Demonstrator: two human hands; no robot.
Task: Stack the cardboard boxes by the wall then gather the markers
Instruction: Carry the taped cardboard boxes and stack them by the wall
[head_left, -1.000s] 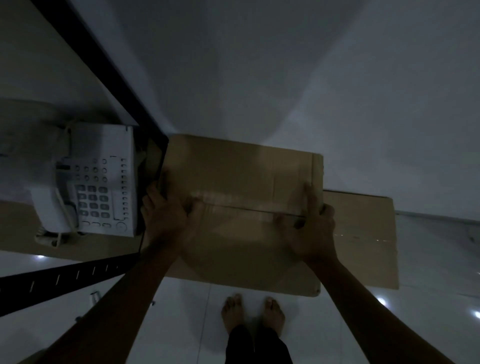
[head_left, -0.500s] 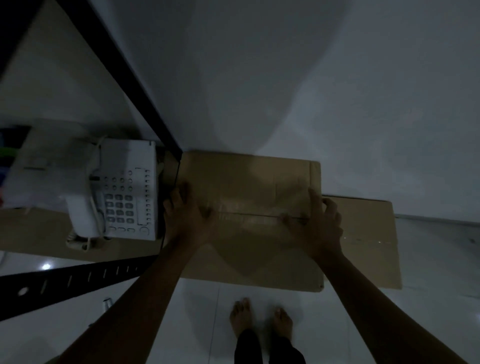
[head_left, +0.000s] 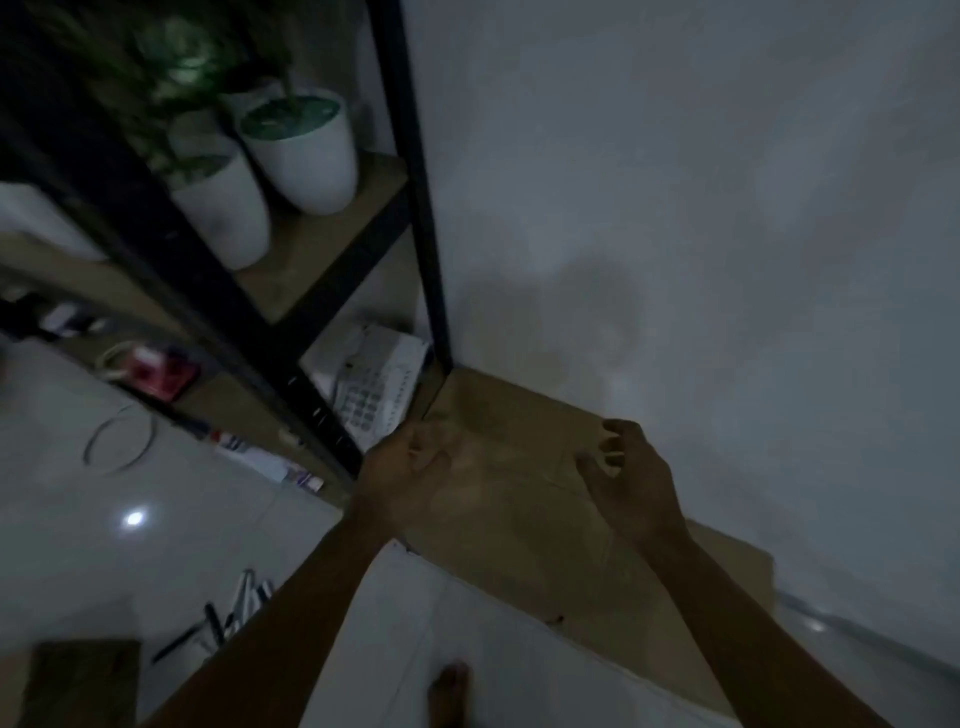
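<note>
Foot (head_left: 449, 693), bare, at the near bottom edge on pale tiled floor (head_left: 78, 545). Near left on the floor: loose markers (head_left: 244, 605), dark and light barrels, lying in a scatter; exact count not readable in the dim light. Brown cardboard piece (head_left: 83, 680) at the near left corner, just left of the markers. Both forearms reach forward from the near edge. Left hand (head_left: 402, 475) sits over the left end of the top cardboard box (head_left: 519, 499), fingers loosely spread and relaxed, grip released; cannot tell whether the palm touches the cardboard. Right hand (head_left: 631, 480) is over the right part of the same box, fingers loosely curled, holding nothing, grip released. Top box rests on a wider lower cardboard box (head_left: 732, 564) that sticks out to the right; both sit against the grey wall (head_left: 675, 208), far side touching it, left end beside the black shelf post (head_left: 415, 182). Left of the boxes, on the low shelf: white desk phone (head_left: 371, 392) with keypad. Further left on that shelf, a red blurry item (head_left: 156, 371). Wire ring (head_left: 119, 439) on the floor beside the shelf. Far, on the upper shelf: two white plant pots (head_left: 306, 150) with green leaves, blurred.
</note>
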